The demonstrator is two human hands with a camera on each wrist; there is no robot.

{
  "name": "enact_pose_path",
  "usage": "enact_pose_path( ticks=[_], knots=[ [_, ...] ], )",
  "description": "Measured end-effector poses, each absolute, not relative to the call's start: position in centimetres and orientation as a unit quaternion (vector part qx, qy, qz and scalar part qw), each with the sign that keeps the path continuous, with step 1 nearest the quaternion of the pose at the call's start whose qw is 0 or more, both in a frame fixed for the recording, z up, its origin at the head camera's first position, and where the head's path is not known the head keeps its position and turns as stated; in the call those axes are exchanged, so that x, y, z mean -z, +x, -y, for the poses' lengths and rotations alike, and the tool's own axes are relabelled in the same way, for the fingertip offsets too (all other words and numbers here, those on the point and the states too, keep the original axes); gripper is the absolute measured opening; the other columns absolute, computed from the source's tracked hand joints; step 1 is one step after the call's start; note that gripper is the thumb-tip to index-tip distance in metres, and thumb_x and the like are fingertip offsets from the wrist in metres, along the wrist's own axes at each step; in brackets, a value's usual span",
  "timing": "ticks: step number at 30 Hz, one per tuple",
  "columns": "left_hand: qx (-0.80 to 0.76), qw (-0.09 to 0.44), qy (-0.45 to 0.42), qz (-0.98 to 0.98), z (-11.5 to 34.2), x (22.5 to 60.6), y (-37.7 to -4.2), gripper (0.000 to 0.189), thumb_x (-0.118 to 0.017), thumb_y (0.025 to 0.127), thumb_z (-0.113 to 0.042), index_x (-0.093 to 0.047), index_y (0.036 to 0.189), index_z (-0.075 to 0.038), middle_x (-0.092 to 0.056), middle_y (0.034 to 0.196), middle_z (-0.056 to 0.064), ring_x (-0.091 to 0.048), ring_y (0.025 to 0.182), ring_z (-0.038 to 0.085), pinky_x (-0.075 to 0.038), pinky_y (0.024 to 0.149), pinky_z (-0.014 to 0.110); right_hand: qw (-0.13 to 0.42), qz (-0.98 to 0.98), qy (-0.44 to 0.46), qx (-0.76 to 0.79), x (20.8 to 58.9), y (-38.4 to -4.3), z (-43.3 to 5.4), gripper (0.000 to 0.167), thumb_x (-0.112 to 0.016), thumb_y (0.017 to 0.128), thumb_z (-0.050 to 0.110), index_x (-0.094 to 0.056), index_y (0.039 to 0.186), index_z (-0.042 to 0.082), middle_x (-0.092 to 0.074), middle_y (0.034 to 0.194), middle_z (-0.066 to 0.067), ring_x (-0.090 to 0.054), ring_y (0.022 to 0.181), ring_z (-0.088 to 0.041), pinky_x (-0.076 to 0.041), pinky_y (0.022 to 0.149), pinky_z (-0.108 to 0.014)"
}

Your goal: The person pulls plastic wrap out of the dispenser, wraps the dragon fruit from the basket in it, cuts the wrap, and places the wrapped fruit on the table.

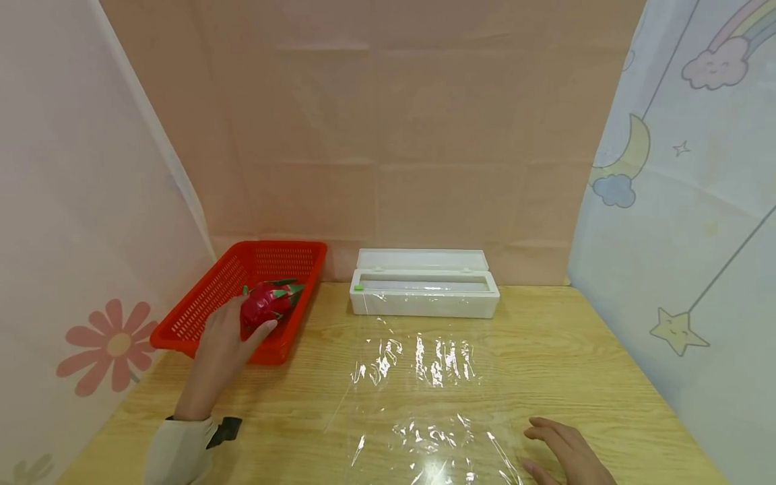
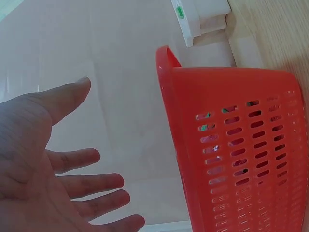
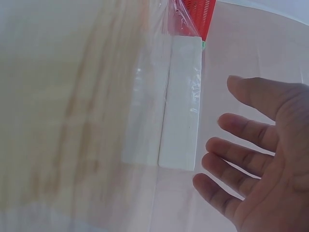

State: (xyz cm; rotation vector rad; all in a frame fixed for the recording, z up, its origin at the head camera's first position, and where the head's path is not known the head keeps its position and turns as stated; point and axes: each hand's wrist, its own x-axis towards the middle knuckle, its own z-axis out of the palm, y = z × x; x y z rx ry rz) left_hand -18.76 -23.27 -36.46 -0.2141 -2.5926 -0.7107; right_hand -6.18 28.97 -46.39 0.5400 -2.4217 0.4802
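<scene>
A red dragon fruit (image 1: 267, 303) with green scales lies in the red plastic basket (image 1: 315, 269) at the left. My left hand (image 1: 221, 343) is over the basket's near side, its thumb beside the fruit. In the left wrist view the fingers of this hand (image 2: 43, 164) are spread and relaxed, with nothing between them. At the lower right, my right hand (image 1: 570, 455) hovers by the right edge of a sheet of clear cling film (image 1: 436, 364), fingers loosely bent and holding nothing. The film stretches toward me from a white cling film dispenser (image 1: 424, 305).
The dispenser's lid (image 1: 422, 259) stands raised, and a green slider (image 1: 358, 287) sits at its left end. Beneath everything is a wood-grain table (image 1: 564, 350). A plain backdrop (image 1: 388, 135) rises behind, with printed sheets (image 1: 715, 236) along both sides.
</scene>
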Motion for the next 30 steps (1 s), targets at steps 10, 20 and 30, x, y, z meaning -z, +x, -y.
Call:
enact_pose_path(
  ticks=[10, 20, 30],
  knots=[
    [0.267, 0.184, -0.051, 0.945, 23.9, 35.9, -20.1, 0.085, -0.069, 0.092, -0.046, -0.034, 0.145, 0.010, -0.045, 0.137, 0.034, -0.038, 0.125, 0.055, -0.046, 0.088, 0.071, 0.299, 0.915, 0.201, -0.180, 46.1, -6.1, -29.0, 0.052, -0.096, 0.056, 0.018, -0.070, 0.100, 0.013, -0.069, 0.109, -0.003, -0.060, 0.095, -0.020, -0.053, 0.069, -0.030],
    [0.277, 0.174, -0.057, 0.943, 25.0, 36.0, -22.4, 0.082, -0.068, 0.094, -0.042, -0.034, 0.143, 0.015, -0.045, 0.137, 0.040, -0.045, 0.120, 0.057, -0.041, 0.097, 0.069, 0.289, 0.920, 0.190, -0.184, 45.9, -5.9, -28.9, 0.050, -0.095, 0.058, 0.019, -0.070, 0.101, 0.014, -0.069, 0.110, -0.001, -0.059, 0.097, -0.020, -0.053, 0.069, -0.032],
    [0.291, 0.135, -0.058, 0.945, 26.3, 35.2, -24.7, 0.087, -0.068, 0.094, -0.044, -0.029, 0.145, 0.014, -0.040, 0.141, 0.040, -0.041, 0.125, 0.056, -0.036, 0.103, 0.068, 0.286, 0.922, 0.178, -0.189, 45.7, -5.6, -28.7, 0.048, -0.094, 0.061, 0.017, -0.070, 0.102, 0.014, -0.069, 0.112, 0.000, -0.058, 0.099, -0.017, -0.054, 0.069, -0.034]
  ],
)
